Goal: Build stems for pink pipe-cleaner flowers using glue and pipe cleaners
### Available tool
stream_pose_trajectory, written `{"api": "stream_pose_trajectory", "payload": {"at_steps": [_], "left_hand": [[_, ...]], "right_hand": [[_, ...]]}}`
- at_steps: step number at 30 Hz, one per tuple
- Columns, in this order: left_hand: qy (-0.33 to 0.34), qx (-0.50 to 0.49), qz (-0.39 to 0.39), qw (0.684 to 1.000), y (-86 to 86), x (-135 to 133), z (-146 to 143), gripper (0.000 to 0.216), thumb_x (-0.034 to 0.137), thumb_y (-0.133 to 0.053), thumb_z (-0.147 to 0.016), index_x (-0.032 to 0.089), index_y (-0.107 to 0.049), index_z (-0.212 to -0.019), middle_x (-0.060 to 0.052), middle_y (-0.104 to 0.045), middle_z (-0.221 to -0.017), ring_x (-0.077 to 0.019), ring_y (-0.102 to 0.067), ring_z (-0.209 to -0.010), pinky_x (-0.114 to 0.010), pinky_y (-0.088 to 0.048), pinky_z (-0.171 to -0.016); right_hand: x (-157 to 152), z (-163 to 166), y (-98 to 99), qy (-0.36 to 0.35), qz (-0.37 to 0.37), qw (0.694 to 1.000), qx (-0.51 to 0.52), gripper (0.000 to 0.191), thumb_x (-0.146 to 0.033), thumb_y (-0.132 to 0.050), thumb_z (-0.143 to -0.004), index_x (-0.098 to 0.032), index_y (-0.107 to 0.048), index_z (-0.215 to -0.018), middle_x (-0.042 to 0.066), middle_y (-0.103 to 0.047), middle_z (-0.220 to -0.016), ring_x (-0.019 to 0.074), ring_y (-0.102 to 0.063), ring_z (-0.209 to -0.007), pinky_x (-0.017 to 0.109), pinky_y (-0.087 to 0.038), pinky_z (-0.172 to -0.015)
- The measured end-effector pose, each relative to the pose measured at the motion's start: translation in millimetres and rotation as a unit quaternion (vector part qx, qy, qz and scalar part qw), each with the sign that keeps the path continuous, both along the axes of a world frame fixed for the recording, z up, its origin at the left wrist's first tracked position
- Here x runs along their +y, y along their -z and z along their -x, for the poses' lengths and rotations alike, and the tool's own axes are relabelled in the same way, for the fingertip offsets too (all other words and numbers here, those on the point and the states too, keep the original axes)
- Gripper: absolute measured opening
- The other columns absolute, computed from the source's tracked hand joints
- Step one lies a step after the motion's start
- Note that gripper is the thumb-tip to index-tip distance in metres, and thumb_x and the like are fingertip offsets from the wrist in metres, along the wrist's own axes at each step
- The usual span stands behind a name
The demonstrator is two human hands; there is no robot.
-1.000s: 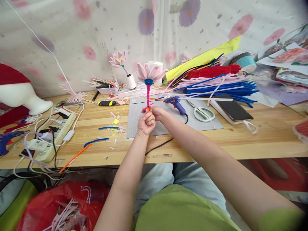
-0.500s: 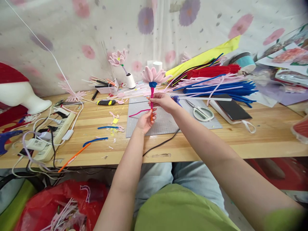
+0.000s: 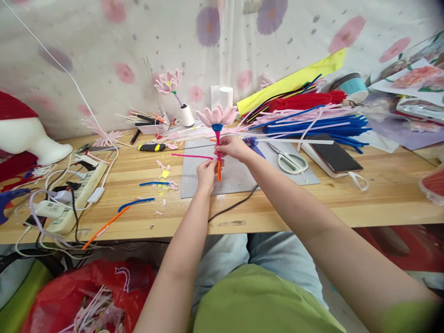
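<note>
Presently, in the head view, the pink flower [image 3: 217, 115] is held upright above the grey cutting mat [image 3: 243, 180], in front of the person; a blue collar [image 3: 217, 127] sits directly beneath its petals, with a magenta-wrapped stem [image 3: 218, 138] below that and an orange end [image 3: 219, 175] hanging lowest. The right hand [image 3: 233, 147] has its thumb and fingers pinched on the stem, just below the collar; the left hand [image 3: 206, 173] grips the stem lower down, near where magenta meets orange, its fingertips partly hidden behind the orange part. A loose magenta strand [image 3: 190, 156] runs out leftward from above the left hand; whether those fingers also clasp it cannot be told. The blue glue gun [image 3: 255, 147] lies beyond the right wrist, partly covered by it; scissors [image 3: 293, 163] rest at the right of the mat, and a dark phone [image 3: 336, 156] lies further right. Behind these are bundled blue stems [image 3: 333, 127] and red stems [image 3: 308, 100]; at left, a second pink flower [image 3: 169, 83] stands in a white spool [image 3: 187, 116], with a yellow-and-black utility knife [image 3: 151, 147] nearer on the wooden table [image 3: 277, 217].
</note>
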State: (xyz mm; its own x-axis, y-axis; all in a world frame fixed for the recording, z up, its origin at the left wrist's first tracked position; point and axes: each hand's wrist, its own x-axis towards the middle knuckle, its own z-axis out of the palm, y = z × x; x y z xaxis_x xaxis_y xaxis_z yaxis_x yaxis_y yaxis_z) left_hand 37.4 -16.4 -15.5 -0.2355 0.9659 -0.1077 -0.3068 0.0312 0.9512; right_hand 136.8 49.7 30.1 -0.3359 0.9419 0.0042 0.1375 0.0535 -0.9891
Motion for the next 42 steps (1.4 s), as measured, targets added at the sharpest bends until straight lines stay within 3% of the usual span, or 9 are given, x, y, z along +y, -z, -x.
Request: {"api": "stream_pose_trajectory", "payload": {"at_steps": [4,8,14,17,21,25,33,42], "left_hand": [[-0.024,0.013,-0.002,1.000,-0.6,-1.7,-2.0,0.018,0.030,-0.059,-0.068,0.012,-0.060,-0.066,-0.008,-0.067,-0.069,-0.0171,-0.064,-0.068,-0.027,-0.047,-0.061],[-0.007,0.032,0.003,0.999,0.5,-1.5,-2.7,0.019,0.031,-0.060,-0.067,0.012,-0.062,-0.066,-0.007,-0.067,-0.069,-0.0175,-0.064,-0.069,-0.028,-0.047,-0.064],[0.011,0.077,-0.009,0.997,11.8,4.1,-2.1,0.013,0.025,-0.067,-0.061,0.014,-0.062,-0.065,-0.004,-0.066,-0.066,-0.0153,-0.063,-0.063,-0.025,-0.046,-0.060],[0.020,0.059,0.029,0.998,11.6,4.0,-1.5,0.011,0.024,-0.064,-0.065,0.014,-0.062,-0.067,-0.005,-0.067,-0.068,-0.0158,-0.063,-0.062,-0.025,-0.046,-0.056],[0.042,0.019,0.046,0.998,3.6,2.0,1.7,0.012,0.023,-0.065,-0.066,0.012,-0.062,-0.069,-0.008,-0.067,-0.071,-0.0162,-0.064,-0.066,-0.026,-0.049,-0.059],[0.074,-0.027,0.056,0.995,-3.0,1.0,4.7,0.013,0.021,-0.065,-0.067,0.011,-0.064,-0.075,-0.009,-0.068,-0.076,-0.0149,-0.064,-0.067,-0.025,-0.050,-0.059],[0.038,-0.044,0.042,0.997,-5.0,-1.5,0.1,0.016,0.016,-0.069,-0.061,0.012,-0.059,-0.074,-0.008,-0.068,-0.082,-0.0174,-0.066,-0.073,-0.024,-0.050,-0.059],[0.027,-0.109,0.032,0.993,-4.9,-1.4,-0.6,0.021,0.016,-0.070,-0.059,0.015,-0.055,-0.074,-0.004,-0.067,-0.082,-0.0199,-0.065,-0.085,-0.023,-0.049,-0.060]], "right_hand": [[2.6,2.2,3.2,0.037,0.003,0.997,-0.072,0.006,-0.012,-0.059,-0.071,-0.012,-0.058,-0.066,0.006,-0.066,-0.066,0.0081,-0.057,-0.049,0.021,-0.050,-0.053],[1.2,1.3,1.0,0.055,-0.035,0.980,-0.187,0.005,-0.016,-0.058,-0.072,-0.013,-0.060,-0.069,0.006,-0.068,-0.072,0.0105,-0.061,-0.057,0.022,-0.050,-0.059],[0.1,2.2,-2.2,0.081,-0.049,0.955,-0.283,0.009,-0.019,-0.063,-0.067,-0.014,-0.057,-0.063,0.006,-0.066,-0.067,0.0143,-0.063,-0.065,0.025,-0.049,-0.064],[1.3,3.4,2.3,0.086,-0.021,0.966,-0.244,0.013,-0.020,-0.065,-0.066,-0.014,-0.053,-0.062,0.006,-0.065,-0.066,0.0137,-0.062,-0.061,0.025,-0.049,-0.062],[0.6,-1.9,6.3,0.004,0.066,0.997,-0.034,0.009,-0.017,-0.062,-0.072,-0.013,-0.054,-0.070,0.007,-0.066,-0.074,0.0103,-0.061,-0.061,0.023,-0.050,-0.062],[-1.6,-9.6,4.1,-0.087,0.130,0.982,0.108,0.011,-0.009,-0.060,-0.072,-0.013,-0.056,-0.082,0.005,-0.068,-0.076,0.0087,-0.062,-0.065,0.021,-0.050,-0.065],[-2.7,-5.4,-2.2,0.001,0.104,0.992,0.074,0.013,-0.009,-0.064,-0.070,-0.012,-0.053,-0.065,0.002,-0.064,-0.058,0.0078,-0.058,-0.053,0.021,-0.050,-0.058],[-4.4,-2.0,-3.4,0.018,0.131,0.987,0.086,0.016,-0.004,-0.057,-0.074,-0.013,-0.050,-0.063,0.002,-0.063,-0.059,0.0071,-0.058,-0.050,0.020,-0.048,-0.055]]}}
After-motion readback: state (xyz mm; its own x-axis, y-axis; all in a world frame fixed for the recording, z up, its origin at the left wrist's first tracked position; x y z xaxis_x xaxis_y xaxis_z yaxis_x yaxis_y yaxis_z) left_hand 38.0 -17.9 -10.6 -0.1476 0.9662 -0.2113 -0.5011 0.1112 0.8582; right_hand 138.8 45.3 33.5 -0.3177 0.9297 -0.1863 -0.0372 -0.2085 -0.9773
